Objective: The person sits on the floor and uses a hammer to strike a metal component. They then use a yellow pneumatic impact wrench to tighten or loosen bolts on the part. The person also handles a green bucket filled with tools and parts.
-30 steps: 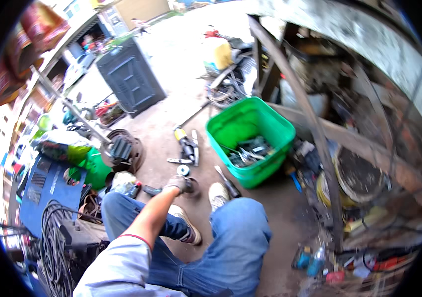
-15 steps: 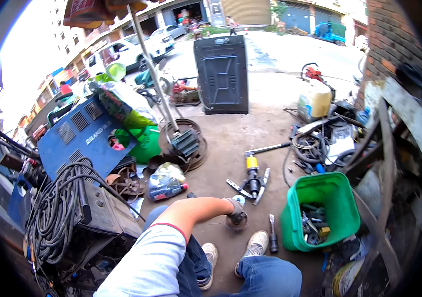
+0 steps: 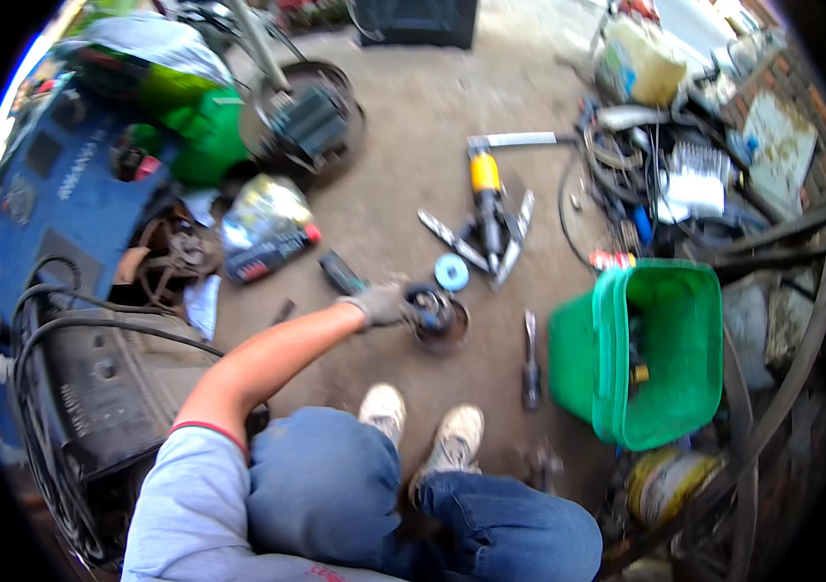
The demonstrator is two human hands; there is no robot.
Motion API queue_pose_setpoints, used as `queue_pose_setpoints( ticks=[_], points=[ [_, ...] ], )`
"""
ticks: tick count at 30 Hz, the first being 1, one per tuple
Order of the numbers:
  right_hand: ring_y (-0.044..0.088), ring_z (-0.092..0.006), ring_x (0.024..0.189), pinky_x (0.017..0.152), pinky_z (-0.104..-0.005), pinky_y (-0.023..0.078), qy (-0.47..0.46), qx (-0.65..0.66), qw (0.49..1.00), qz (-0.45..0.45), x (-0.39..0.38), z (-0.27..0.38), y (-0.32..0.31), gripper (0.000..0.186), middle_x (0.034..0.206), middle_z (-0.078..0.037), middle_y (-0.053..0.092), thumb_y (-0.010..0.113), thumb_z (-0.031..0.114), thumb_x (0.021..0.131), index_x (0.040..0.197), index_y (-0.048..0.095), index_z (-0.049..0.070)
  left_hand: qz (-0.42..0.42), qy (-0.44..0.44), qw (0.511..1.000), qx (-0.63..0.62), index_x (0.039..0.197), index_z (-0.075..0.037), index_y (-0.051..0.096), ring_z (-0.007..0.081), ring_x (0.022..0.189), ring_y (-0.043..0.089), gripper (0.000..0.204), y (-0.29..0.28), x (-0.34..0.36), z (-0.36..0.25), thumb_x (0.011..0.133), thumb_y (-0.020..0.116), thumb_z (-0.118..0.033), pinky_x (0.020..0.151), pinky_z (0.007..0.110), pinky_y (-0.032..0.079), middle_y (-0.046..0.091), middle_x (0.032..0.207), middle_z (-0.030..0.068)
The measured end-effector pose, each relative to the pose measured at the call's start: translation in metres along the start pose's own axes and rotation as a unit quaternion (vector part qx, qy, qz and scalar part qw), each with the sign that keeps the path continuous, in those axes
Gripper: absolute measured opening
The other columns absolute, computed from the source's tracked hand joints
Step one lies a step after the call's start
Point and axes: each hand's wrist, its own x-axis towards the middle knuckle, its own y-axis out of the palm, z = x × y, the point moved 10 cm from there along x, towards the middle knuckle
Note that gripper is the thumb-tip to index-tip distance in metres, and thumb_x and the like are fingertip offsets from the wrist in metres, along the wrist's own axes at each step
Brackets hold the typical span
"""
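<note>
My left hand [image 3: 381, 305], in a grey glove, reaches from the lower left to the rim of a round metal part [image 3: 440, 328] on the ground; motion blur smears its fingers. A black-and-teal object [image 3: 339, 273] lies just left of the hand. A light-blue disc [image 3: 452, 273] is beside the part. Behind it lie a yellow-and-black cylinder tool [image 3: 486, 179] and metal puller arms [image 3: 450, 233]. A long tool [image 3: 531, 373] lies upright in the picture, right of my left shoe [image 3: 384, 407]. My right hand does not show.
A green bin [image 3: 583, 364] with parts stands at right, near metal bars [image 3: 801, 359] and hoses [image 3: 607, 165]. Left are a cabled dark machine [image 3: 117, 388], a blue panel [image 3: 30, 218] and a bagged item [image 3: 258, 238]. A pole on a wheel base [image 3: 355, 126] stands at upper left.
The view has tilted down from the street onto the ground. My left hand has shifted from atop the round metal part toward its left side, leaving more of the part's dark middle visible.
</note>
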Motion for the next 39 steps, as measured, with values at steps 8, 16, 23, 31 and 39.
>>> queue_pose_setpoints(
  ticks=[8, 16, 23, 31, 39],
  points=[
    [0.066, -0.0444, 0.100, 0.084, -0.0474, 0.053, -0.152, -0.043, 0.987, 0.036, 0.064, 0.121, 0.035, 0.046, 0.101, -0.028, 0.069, 0.073, 0.026, 0.081, 0.119, 0.063, 0.002, -0.108, 0.006, 0.967, -0.231, 0.142, -0.013, 0.046, 0.0381, 0.123, 0.056, 0.066, 0.018, 0.002, -0.024, 0.085, 0.072, -0.034, 0.105, 0.045, 0.044, 0.058, 0.131, 0.0214],
    [0.067, -0.0458, 0.093, 0.081, -0.0507, 0.053, -0.228, -0.066, 0.971, -0.017, 0.087, 0.227, 0.011, 0.036, 0.093, -0.029, 0.068, 0.068, 0.025, 0.088, 0.112, 0.058, -0.001, -0.082, 0.120, 0.962, -0.231, 0.126, -0.007, 0.057, 0.0255, 0.110, 0.061, 0.056, 0.030, 0.000, -0.048, 0.078, 0.082, -0.018, 0.097, 0.040, 0.049, 0.062, 0.122, 0.0118],
    [0.067, -0.0443, 0.095, 0.083, -0.0507, 0.053, -0.196, -0.117, 0.961, 0.154, 0.043, 0.172, 0.074, 0.038, 0.092, -0.028, 0.068, 0.066, 0.027, 0.088, 0.114, 0.059, 0.001, -0.079, 0.103, 0.934, -0.332, 0.118, -0.007, 0.059, 0.0221, 0.112, 0.058, 0.047, 0.031, -0.004, -0.043, 0.076, 0.080, -0.012, 0.101, 0.038, 0.046, 0.061, 0.122, 0.0115],
    [0.066, -0.0483, 0.086, 0.075, -0.0527, 0.052, -0.272, -0.035, 0.960, -0.055, 0.064, 0.202, 0.005, 0.043, 0.091, -0.030, 0.067, 0.068, 0.021, 0.087, 0.120, 0.054, -0.002, -0.064, 0.104, 0.929, -0.349, 0.116, -0.007, 0.059, 0.0189, 0.112, 0.059, 0.045, 0.033, -0.004, -0.043, 0.074, 0.076, -0.004, 0.100, 0.035, 0.047, 0.061, 0.122, 0.0076],
    [0.068, -0.0413, 0.096, 0.085, -0.0486, 0.054, -0.143, -0.144, 0.962, 0.185, 0.062, 0.151, 0.076, 0.031, 0.093, -0.024, 0.070, 0.061, 0.028, 0.090, 0.103, 0.061, 0.000, -0.002, 0.044, 0.907, -0.420, 0.117, -0.006, 0.058, 0.0139, 0.105, 0.059, 0.043, 0.037, 0.003, -0.040, 0.077, 0.073, -0.001, 0.090, 0.029, 0.050, 0.061, 0.114, 0.0050]
  ],
)
